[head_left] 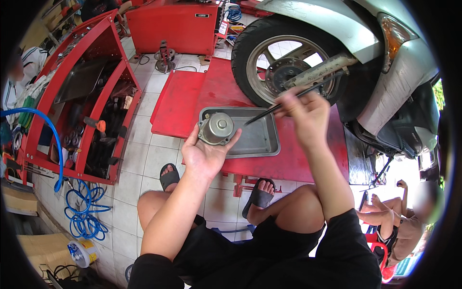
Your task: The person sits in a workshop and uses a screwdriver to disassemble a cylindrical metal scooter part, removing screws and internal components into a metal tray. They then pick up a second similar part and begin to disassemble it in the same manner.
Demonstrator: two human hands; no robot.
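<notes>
My left hand (204, 155) is palm up, fingers curled around a small cylindrical metal motor (219, 127) with a flanged base and a raised round boss on its end. The motor sits over the left part of a shallow grey metal tray (276, 144). My right hand (306, 113), smeared by motion, grips a slender black stick (262, 114), perhaps a brush. Its narrow tip points down and left toward the motor, a short gap away from it. Whether the tip has bristles I cannot make out.
The tray rests on a red lift platform (313, 154), beside a scooter's front wheel (250, 53). A red tool rack (91, 139) stands left, with a coiled blue hose (86, 212) near it. Behind is a red cabinet (173, 29). Another person (406, 226) sits at right.
</notes>
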